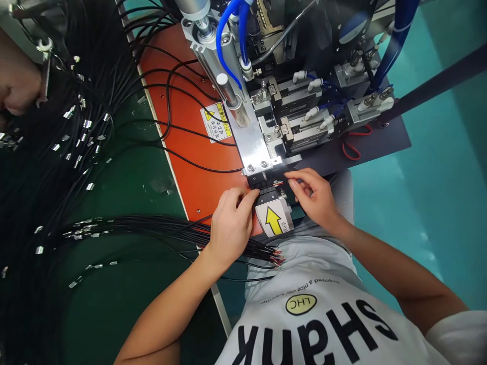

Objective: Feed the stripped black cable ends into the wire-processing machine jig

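Note:
My left hand (233,223) is closed in a pinch at the left side of a small black fixture (268,194), holding a black cable (201,220) that runs in under the palm; its pinched part is hidden by the fingers. Thin coloured wire ends (278,183) stick out at the fixture's right side. Just right of them is my right hand (314,195), its index finger stretched out and thumb a little apart, the other fingers curled. In front of the fixture is a white guard (274,218) with a yellow arrow. A metal press plate (253,144) stands behind it.
A cable bundle (152,223) with stripped ends (279,257) lies across the green table (144,299) toward my lap. More cables with metal connectors (83,126) hang at left, near another person's hand (21,76). Pneumatic cylinders (304,96) and red-handled scissors (352,147) sit at right.

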`<state>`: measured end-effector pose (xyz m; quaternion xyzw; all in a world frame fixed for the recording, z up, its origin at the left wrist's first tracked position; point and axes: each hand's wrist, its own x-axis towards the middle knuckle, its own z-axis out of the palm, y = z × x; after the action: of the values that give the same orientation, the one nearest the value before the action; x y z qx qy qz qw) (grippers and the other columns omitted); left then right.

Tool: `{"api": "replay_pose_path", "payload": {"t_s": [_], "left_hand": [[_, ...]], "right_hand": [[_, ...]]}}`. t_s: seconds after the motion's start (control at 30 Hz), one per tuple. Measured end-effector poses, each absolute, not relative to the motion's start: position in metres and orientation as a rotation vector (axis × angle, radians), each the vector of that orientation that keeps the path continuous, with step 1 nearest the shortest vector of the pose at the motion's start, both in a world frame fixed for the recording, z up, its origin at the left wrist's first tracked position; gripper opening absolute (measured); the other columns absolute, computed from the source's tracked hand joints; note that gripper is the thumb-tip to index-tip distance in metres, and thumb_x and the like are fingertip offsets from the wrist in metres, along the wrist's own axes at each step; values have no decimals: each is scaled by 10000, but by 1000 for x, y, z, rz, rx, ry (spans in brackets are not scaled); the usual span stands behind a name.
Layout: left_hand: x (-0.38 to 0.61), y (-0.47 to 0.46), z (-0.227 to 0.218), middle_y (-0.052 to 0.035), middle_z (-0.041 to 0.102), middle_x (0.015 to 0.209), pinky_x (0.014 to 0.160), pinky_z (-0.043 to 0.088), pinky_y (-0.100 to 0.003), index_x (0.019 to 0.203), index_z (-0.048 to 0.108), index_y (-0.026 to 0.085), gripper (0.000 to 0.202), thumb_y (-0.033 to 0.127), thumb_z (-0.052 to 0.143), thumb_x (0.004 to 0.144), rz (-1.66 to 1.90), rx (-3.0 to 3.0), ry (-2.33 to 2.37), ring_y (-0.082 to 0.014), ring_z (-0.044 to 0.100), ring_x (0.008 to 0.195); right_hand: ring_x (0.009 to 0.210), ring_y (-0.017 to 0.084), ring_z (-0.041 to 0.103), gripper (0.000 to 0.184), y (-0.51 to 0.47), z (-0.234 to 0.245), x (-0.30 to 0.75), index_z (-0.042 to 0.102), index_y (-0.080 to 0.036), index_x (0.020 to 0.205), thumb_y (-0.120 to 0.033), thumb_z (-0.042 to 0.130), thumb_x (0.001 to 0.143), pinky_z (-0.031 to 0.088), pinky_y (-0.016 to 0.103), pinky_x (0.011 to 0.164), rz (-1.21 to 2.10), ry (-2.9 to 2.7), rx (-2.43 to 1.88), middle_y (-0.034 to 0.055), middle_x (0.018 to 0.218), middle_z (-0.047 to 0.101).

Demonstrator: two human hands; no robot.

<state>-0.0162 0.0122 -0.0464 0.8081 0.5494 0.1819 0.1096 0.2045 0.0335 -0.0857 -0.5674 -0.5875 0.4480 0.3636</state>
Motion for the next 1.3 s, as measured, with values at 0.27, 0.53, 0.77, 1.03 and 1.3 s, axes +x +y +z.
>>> {"api": "replay_pose_path", "payload": {"t_s": [0.27, 0.53, 0.77, 1.03, 1.3], "left_hand": [[-23, -21, -48, -190, 583, 1191, 950, 475, -446, 1408, 497, 148, 453, 163, 486, 956, 480, 2288, 1776, -296, 543, 1124], [-40, -23, -44, -207, 413, 1480, 1085, 419, -525, 1498, 413, 199, 545, 287, 498, 967, 206, 2340, 1778, -366, 418, 1358], [-64, -14, -46, -144, 472, 1483, 1087, 451, -484, 1523, 368, 240, 571, 239, 486, 965, 251, 2436, 1598, -322, 465, 1345], [-78, 13, -48, -117, 456, 1517, 1143, 405, -499, 1500, 398, 206, 518, 252, 421, 985, 356, 2385, 1547, -288, 441, 1387], [-111, 65, -23, -104, 531, 1420, 1126, 392, -388, 1401, 498, 195, 422, 259, 359, 1008, 341, 2439, 1405, -212, 472, 1334]], "right_hand": [[556, 91, 508, 299, 53, -82, 186, 649, -176, 803, -465, 711, 839, 418, 245, 573, 1705, -1002, -1395, -15, 711, 610], [540, 83, 498, 311, 56, -83, 186, 671, -165, 764, -453, 786, 751, 391, 237, 535, 1767, -898, -1382, -3, 723, 631], [527, 79, 491, 380, 57, -82, 191, 656, -163, 764, -517, 792, 735, 384, 236, 532, 1860, -855, -1352, -10, 713, 612], [593, 80, 516, 343, 27, -93, 223, 671, -196, 899, -504, 760, 776, 386, 231, 546, 1743, -753, -1487, -17, 819, 610], [669, 145, 546, 180, 7, -81, 246, 739, -291, 897, -423, 783, 783, 392, 425, 625, 1669, -749, -1547, 99, 897, 636]]}}
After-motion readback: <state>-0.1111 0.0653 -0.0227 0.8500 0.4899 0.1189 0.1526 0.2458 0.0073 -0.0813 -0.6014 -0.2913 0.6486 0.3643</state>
